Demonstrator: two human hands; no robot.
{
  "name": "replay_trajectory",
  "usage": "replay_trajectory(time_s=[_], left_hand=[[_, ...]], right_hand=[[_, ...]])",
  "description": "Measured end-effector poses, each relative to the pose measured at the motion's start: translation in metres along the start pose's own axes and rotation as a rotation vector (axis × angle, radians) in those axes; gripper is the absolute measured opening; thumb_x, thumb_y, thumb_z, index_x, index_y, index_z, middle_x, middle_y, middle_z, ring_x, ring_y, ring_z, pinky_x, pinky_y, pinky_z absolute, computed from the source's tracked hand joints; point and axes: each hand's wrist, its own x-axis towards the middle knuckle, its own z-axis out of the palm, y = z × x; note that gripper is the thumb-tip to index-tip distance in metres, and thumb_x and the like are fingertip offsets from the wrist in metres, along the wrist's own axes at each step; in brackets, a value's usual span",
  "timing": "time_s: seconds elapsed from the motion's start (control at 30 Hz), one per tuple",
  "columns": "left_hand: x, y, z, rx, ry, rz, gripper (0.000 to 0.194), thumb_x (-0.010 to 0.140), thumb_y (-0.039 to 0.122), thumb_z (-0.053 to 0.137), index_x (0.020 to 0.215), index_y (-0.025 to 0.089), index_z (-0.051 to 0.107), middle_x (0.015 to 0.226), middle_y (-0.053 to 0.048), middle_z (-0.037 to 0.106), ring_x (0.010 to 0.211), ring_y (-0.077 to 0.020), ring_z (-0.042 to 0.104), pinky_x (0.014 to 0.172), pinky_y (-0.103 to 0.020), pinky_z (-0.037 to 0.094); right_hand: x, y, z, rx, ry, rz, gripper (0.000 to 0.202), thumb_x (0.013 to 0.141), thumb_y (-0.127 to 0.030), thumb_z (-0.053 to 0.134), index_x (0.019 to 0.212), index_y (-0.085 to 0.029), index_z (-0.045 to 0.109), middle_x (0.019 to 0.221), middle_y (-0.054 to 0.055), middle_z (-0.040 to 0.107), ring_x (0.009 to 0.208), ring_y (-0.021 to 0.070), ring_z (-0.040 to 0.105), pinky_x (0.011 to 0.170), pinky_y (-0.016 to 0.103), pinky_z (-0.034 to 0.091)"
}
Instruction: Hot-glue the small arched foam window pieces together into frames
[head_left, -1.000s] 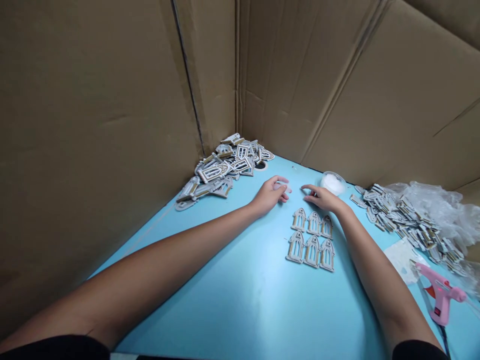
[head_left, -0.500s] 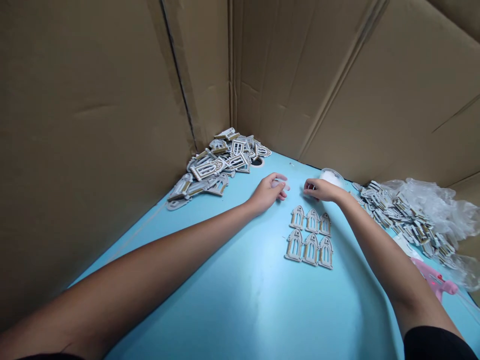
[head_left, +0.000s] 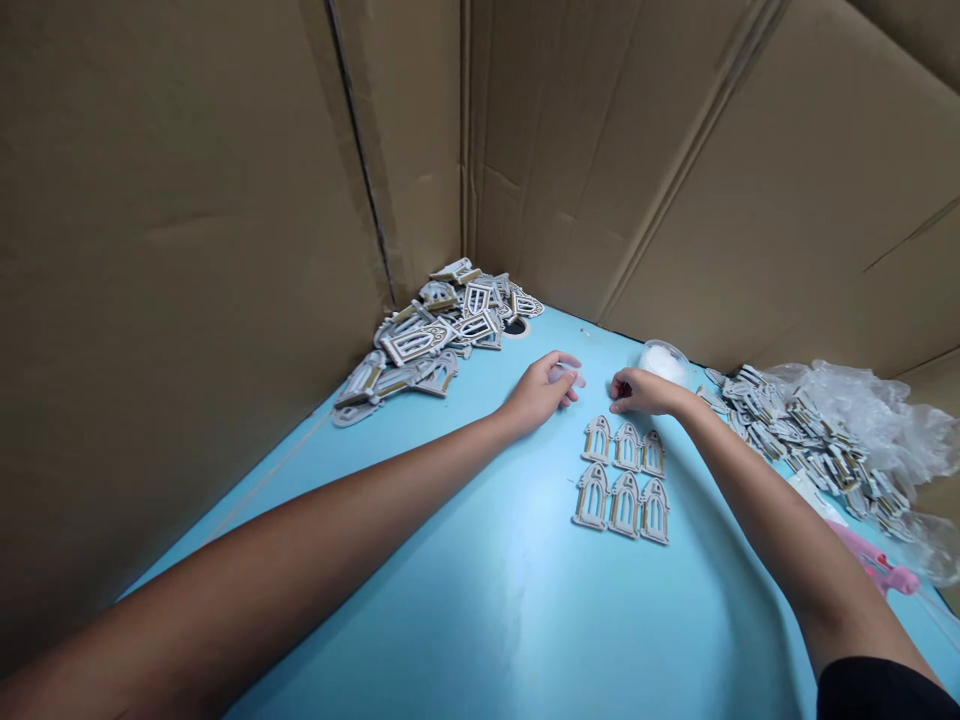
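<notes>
My left hand (head_left: 546,388) is curled round a small whitish, translucent piece (head_left: 564,374), above the blue tabletop (head_left: 480,560). To its right, my right hand (head_left: 637,390) hovers with its fingers pinched together; what they hold, if anything, is too small to make out. Just below my right hand, several white and gold arched window pieces (head_left: 624,505) lie in two rows. A round clear dish (head_left: 664,362) with white material in it stands right behind my right hand.
Larger arched window pieces (head_left: 420,340) are heaped at the back left, beside a round hole (head_left: 516,326). At the right lie a pile of small pieces (head_left: 817,440), clear plastic bags (head_left: 892,410) and a pink tool (head_left: 874,560). Cardboard walls (head_left: 570,150) enclose the table's back.
My right hand has shifted slightly, with its fingers a little lower. The piece in my left hand remains there. The whole view has moved slightly.
</notes>
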Motion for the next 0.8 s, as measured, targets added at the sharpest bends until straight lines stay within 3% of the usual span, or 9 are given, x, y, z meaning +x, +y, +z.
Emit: replay_trajectory(time_s=[0.37,0.63,0.8], left_hand=[[-0.002,0.002,-0.001,0.020,-0.015,0.017,0.013,0.086,0.020,0.067,0.098,0.017,0.061,0.077,-0.001,0.071,0.055,-0.0100,0.059,0.055,-0.021,0.049],[-0.002,0.000,-0.001,0.028,-0.016,0.026,0.015,0.085,0.023,0.067,0.098,0.017,0.060,0.079,-0.001,0.071,0.057,-0.0105,0.059,0.054,-0.022,0.048],[-0.002,0.000,-0.002,0.040,-0.016,0.021,0.017,0.085,0.025,0.068,0.098,0.017,0.061,0.079,-0.001,0.071,0.057,-0.0105,0.059,0.053,-0.021,0.047]], right_hand=[[-0.012,0.003,0.012,0.074,0.095,0.046,0.023,0.088,-0.027,0.076,0.104,-0.016,0.066,0.093,0.001,0.067,0.081,0.0153,0.063,0.078,0.032,0.052],[-0.021,0.014,0.013,0.124,0.125,0.115,0.029,0.077,-0.031,0.084,0.096,-0.016,0.068,0.087,0.003,0.069,0.075,0.0145,0.061,0.070,0.028,0.048],[-0.018,0.015,0.016,0.133,0.050,0.122,0.020,0.091,-0.033,0.076,0.093,-0.015,0.067,0.088,0.000,0.067,0.077,0.0139,0.063,0.076,0.032,0.054]])
